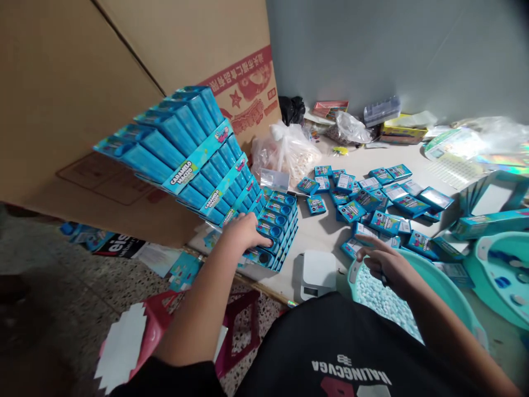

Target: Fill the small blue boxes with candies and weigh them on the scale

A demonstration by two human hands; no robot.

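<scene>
Stack [215,165] tall at 10 o'clock, loose boxes [372,198] at 1.
Your left hand [248,231] flat on it, grip released; right hand [382,259] over basin [450,292], grip unclear.

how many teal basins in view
2. One basin sits under the right hand, filled with white pellets; the other is at the right edge, partly cut off.
</scene>
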